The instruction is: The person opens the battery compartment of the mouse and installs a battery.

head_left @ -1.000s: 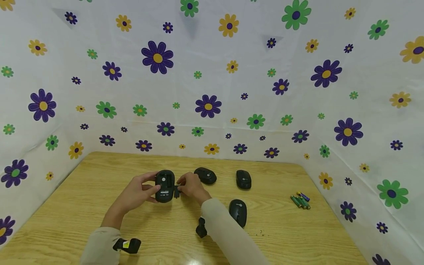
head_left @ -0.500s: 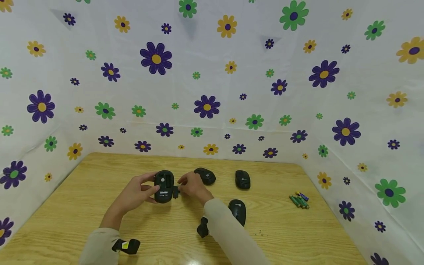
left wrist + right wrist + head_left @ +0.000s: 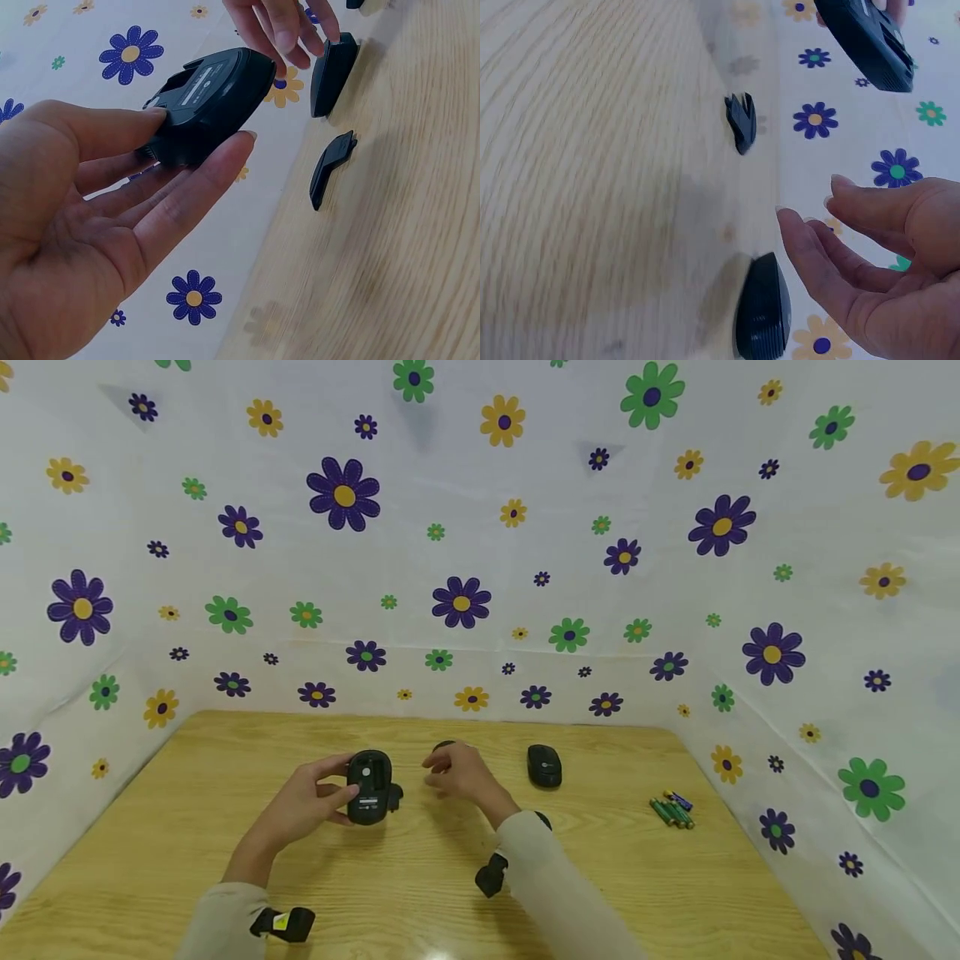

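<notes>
My left hand (image 3: 309, 797) grips a black computer mouse (image 3: 369, 797) above the table, thumb on its underside and fingers round its edge. That underside faces the head camera, with the battery bay uncovered and no battery seen in it. A small black battery cover (image 3: 330, 169) lies on the wood just right of the held mouse. My right hand (image 3: 467, 774) hovers right of the cover with loosely bent fingers, holding nothing. Below it, a second black mouse (image 3: 765, 311) rests on the table, mostly hidden by the hand in the head view.
Another black mouse (image 3: 544, 766) sits farther right. One more mouse (image 3: 543, 819) is largely covered by the right sleeve (image 3: 555, 877). Several batteries (image 3: 672, 812), green ones and a purple one, lie at the right of the wooden table (image 3: 420, 893). Flowered cloth (image 3: 480, 552) surrounds the back and sides.
My right hand has let go of the battery cover and moved right, leaving it on the table. The left hand still holds the mouse in about the same place.
</notes>
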A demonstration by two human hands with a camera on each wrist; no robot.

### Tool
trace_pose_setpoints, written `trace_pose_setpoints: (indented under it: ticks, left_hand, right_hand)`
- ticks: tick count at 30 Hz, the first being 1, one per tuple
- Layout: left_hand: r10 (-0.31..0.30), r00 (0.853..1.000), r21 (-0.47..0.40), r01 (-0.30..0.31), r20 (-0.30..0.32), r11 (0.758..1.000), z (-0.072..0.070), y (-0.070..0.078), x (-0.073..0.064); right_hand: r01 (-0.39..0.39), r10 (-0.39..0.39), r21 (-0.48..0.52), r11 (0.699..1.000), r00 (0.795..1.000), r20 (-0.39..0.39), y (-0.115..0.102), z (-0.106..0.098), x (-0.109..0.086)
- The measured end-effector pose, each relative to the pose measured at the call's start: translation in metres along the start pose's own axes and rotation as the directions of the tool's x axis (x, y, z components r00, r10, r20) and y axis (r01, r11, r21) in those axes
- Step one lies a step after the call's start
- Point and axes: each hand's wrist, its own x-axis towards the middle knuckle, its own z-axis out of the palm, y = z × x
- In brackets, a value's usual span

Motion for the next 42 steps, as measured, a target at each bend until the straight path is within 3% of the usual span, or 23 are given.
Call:
trace_pose_setpoints:
  ticks: [11, 21, 32, 42]
  left_hand:
    - [-0.015, 1.0, -0.023, 0.016, 0.01, 1.0, 0.005, 0.0, 0.0]
    - [-0.009, 1.0, -0.011, 0.009, 0.018, 1.0, 0.006, -0.003, 0.0]
    - [0.0, 0.999, -0.027, 0.001, 0.04, 1.0, 0.009, 0.0, 0.002]
    - [0.005, 0.999, -0.039, -0.004, 0.039, 0.999, 0.009, 0.0, 0.001]
  right_hand:
    - [-0.006, 0.006, -0.005, 1.0, 1.0, -0.006, 0.01, -0.031, -0.022]
    - [-0.029, 0.028, -0.009, 1.0, 0.998, -0.06, 0.015, -0.055, -0.038]
    - [-0.087, 0.081, -0.04, 0.995, 0.988, -0.133, 0.025, -0.075, -0.052]
    - [-0.104, 0.094, -0.062, 0.993, 0.985, -0.145, 0.037, -0.092, -0.061]
